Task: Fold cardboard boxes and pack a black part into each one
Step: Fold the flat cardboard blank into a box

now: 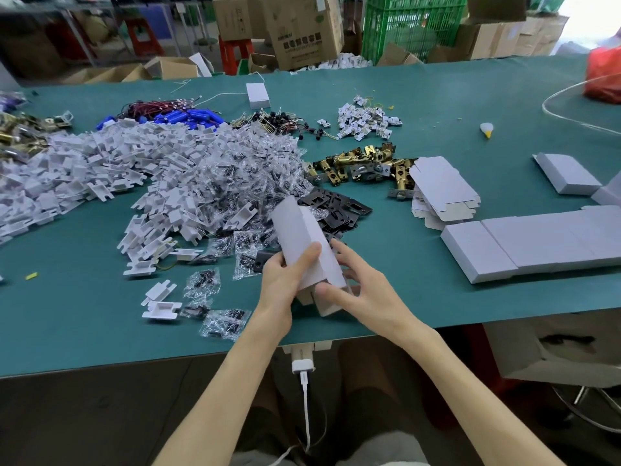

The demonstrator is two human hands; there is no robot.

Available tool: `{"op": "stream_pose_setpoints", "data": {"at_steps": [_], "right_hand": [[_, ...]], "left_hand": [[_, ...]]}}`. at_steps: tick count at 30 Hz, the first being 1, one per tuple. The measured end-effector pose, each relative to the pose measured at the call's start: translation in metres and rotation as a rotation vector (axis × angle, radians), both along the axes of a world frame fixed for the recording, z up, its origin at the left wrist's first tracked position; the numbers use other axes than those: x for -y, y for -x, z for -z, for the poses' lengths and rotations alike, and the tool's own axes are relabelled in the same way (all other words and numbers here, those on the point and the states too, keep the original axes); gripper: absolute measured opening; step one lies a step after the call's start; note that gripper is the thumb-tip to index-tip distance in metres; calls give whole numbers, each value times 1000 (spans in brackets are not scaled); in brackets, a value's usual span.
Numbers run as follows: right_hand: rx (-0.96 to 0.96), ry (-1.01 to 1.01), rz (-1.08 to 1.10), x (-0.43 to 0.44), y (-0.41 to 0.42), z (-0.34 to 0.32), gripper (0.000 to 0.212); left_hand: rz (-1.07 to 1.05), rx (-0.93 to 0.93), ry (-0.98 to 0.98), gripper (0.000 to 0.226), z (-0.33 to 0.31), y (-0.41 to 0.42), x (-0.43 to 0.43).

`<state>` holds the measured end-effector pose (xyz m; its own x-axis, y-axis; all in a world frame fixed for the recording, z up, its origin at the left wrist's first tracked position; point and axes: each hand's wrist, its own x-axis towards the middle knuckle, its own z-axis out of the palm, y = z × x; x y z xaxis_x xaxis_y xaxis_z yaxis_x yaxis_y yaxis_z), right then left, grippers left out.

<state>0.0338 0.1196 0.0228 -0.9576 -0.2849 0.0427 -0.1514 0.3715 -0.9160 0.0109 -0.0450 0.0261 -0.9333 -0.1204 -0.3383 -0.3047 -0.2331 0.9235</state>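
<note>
A white cardboard box, partly folded into a long sleeve, tilts up over the green table's near edge. My left hand grips its lower left side, thumb laid across the front face. My right hand holds the box's lower end, where the flaps hang open, thumb on the flap. Behind the box lies a heap of flat black parts. One black part lies just left of my left hand. A stack of flat unfolded boxes sits to the right.
Folded white boxes line the right side; another lies farther back. White plastic pieces and small bagged screws cover the left and centre. Brass latches lie behind the black parts. A glue bottle lies at the back right.
</note>
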Motion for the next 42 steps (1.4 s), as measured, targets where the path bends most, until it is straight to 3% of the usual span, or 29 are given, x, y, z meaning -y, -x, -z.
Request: {"op": "stream_pose_setpoints", "data": {"at_steps": [8, 10, 12, 16, 21, 27, 32, 42], "right_hand": [[115, 254, 277, 15, 16, 13, 59], [136, 332, 295, 14, 17, 16, 59], [152, 391, 310, 13, 18, 18, 59], [138, 412, 358, 13, 20, 23, 54], [107, 443, 420, 14, 18, 28, 15], [56, 412, 492, 18, 21, 34, 12], [39, 494, 612, 18, 20, 37, 13], [10, 427, 514, 21, 19, 35, 18]], "left_hand": [[147, -90, 262, 31, 9, 7, 4], [133, -91, 287, 38, 8, 9, 8], [120, -77, 289, 44, 9, 11, 10], [150, -77, 224, 26, 17, 13, 15], [217, -83, 157, 22, 22, 14, 25], [265, -154, 108, 29, 27, 11, 29], [453, -169, 108, 37, 31, 10, 40], [264, -247, 118, 20, 35, 6, 33]]}}
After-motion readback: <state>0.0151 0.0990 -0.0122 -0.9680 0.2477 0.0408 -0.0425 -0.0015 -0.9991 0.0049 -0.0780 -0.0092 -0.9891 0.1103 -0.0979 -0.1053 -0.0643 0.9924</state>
